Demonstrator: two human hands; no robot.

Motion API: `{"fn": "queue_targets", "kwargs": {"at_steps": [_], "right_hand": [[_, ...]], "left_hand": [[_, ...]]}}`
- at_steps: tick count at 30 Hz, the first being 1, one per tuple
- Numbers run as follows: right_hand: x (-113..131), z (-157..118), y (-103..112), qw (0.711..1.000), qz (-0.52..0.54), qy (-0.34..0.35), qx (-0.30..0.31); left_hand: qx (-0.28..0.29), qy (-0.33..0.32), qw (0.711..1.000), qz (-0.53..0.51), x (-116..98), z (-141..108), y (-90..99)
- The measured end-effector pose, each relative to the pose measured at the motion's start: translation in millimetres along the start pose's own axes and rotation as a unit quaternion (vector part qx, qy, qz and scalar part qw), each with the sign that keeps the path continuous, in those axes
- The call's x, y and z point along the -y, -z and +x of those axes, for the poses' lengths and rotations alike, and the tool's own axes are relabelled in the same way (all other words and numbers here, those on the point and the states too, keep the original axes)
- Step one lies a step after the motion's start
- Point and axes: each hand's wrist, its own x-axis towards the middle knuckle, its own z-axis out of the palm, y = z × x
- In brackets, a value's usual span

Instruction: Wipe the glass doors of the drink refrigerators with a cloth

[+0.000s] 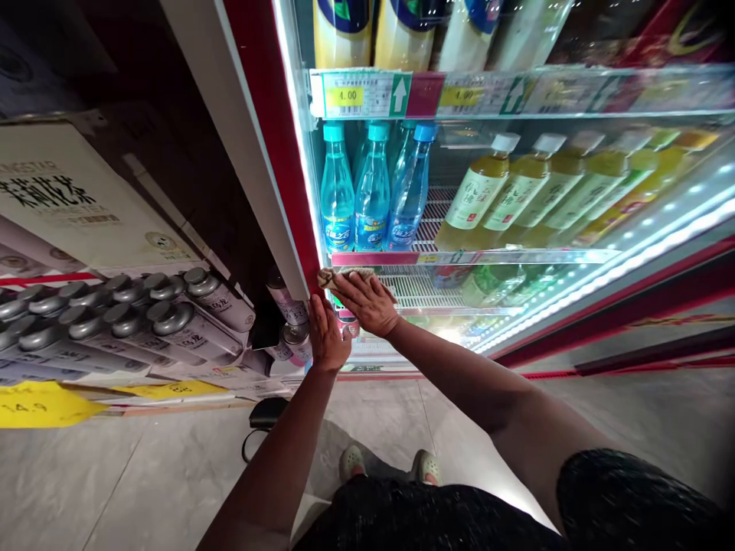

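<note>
Against the glass of a lit drinks cooler, my right hand (370, 304) lies flat with fingers stretched over a crumpled brown cloth (330, 279), pressing it near the cooler's left edge. Just to its left, my left hand (329, 337) rests on the lower part of the red and white door frame (276, 130), fingers extended, holding nothing. Blue bottles (371, 199) stand on the shelf behind the glass, above the cloth. Part of the cloth is hidden under my right hand.
Left of the cooler, silver-capped bottles (172, 321) crowd a shelf with yellow price tags (46, 404). Yellow drink bottles (476, 187) line the cooler's shelf to the right. A black object (267, 413) lies on the grey floor (74, 474) near my left forearm.
</note>
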Motion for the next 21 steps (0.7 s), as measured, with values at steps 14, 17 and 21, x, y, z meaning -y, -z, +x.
{"fn": "queue_targets", "kwargs": {"at_steps": [14, 17, 21], "right_hand": [[-39.2, -31.8, 31.0, 0.999, 0.026, 0.011, 0.02], [-43.7, -51.9, 26.9, 0.997, 0.041, 0.066, 0.016], [-57.2, -78.1, 34.0, 0.991, 0.07, 0.112, 0.027]], "left_hand": [[0.029, 0.073, 0.997, 0.022, -50.9, 15.0, -2.5], [0.03, 0.095, 0.995, 0.031, -59.2, 13.7, -10.3], [0.029, 0.1, 0.994, 0.03, -66.1, 6.8, -18.7]]}}
